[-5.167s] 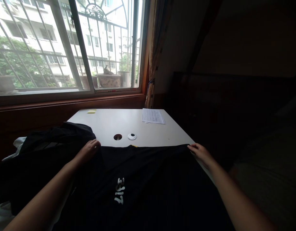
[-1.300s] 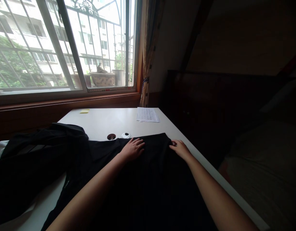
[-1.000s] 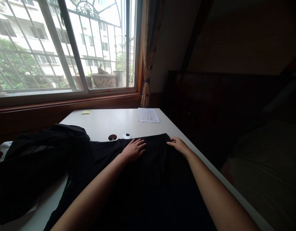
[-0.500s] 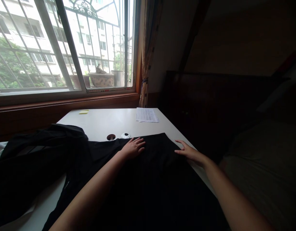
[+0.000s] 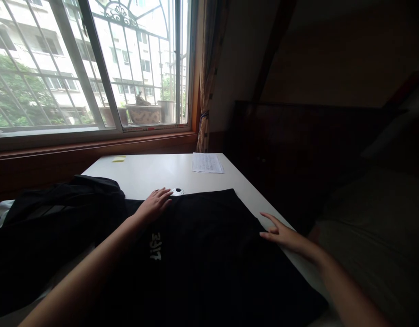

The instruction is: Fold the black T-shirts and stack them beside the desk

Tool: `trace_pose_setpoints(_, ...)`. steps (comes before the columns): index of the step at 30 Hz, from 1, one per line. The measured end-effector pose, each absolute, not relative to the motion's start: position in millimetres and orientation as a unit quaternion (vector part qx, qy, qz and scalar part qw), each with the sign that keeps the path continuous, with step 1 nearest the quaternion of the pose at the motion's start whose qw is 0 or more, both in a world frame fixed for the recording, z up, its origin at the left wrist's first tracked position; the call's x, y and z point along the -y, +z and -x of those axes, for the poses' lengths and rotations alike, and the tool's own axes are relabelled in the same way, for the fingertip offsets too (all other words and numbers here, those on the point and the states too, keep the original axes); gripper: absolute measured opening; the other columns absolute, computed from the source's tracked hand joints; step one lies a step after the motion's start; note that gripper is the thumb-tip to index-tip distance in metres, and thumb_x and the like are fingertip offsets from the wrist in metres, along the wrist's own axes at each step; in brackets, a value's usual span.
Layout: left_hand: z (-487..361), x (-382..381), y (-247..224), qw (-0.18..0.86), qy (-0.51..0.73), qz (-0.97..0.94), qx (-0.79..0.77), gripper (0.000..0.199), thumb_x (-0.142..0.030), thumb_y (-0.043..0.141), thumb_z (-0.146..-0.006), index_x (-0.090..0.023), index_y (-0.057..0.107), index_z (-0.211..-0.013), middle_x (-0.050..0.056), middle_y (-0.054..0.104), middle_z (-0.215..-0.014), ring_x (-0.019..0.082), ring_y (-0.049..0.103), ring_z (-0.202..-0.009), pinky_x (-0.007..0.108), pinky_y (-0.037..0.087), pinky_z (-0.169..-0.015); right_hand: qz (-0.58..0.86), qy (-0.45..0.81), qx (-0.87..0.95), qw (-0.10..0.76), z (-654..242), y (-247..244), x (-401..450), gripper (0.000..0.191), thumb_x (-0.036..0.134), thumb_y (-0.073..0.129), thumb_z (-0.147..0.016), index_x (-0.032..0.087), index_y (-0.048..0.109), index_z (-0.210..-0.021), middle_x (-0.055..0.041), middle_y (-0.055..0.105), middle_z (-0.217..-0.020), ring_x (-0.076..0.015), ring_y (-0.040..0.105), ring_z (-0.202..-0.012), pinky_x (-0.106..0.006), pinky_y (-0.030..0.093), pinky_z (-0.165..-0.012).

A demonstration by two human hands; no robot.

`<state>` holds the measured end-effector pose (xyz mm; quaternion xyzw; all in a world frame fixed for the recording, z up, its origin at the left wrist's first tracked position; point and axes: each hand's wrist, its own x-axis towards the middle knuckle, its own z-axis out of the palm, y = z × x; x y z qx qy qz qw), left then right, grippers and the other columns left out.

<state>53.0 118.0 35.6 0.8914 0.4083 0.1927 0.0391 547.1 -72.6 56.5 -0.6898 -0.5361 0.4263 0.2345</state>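
Note:
A black garment (image 5: 202, 245) with pale lettering is spread over the near part of the white table (image 5: 151, 170). My left hand (image 5: 155, 203) lies flat on its far edge at the left, fingers stretched out. Beside those fingertips is a round white cable-hole cover (image 5: 177, 192). At the garment's right edge is my right hand (image 5: 280, 233), with thumb and forefinger apart; whether it touches the cloth I cannot tell. More black clothing (image 5: 59, 218) lies bunched at the left. The garment's near end fades into shadow.
Printed papers (image 5: 207, 162) lie at the table's far right, and a yellow sticky note (image 5: 119, 159) at the far left. Behind the table are a barred window and a tied curtain (image 5: 203, 122). A dark bed-like surface (image 5: 366, 236) stands at the right.
My left hand has moved left along the far edge, and the cloth beneath looks flatter, with its lettering now showing. My right hand has come nearer and further right along the edge.

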Motion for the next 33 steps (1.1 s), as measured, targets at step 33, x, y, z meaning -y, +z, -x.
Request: trace_pose_setpoints(33,90.9,-105.6,-13.2,0.067,0.084,-0.838,-0.535,0.064,-0.060,0.033,-0.101,-0.027,0.036,-0.156,0.004,0.022,-0.166,0.030,0.015,-0.154,0.050,0.017,-0.124,0.763,0.046,0.615,0.192,-551.4,13.1,158.5,0.051,0.056,0.044,-0.092,0.027,0.063,-0.129,-0.0108,0.072,-0.122,-0.0309,0.073,-0.099,-0.040,0.061,-0.078)
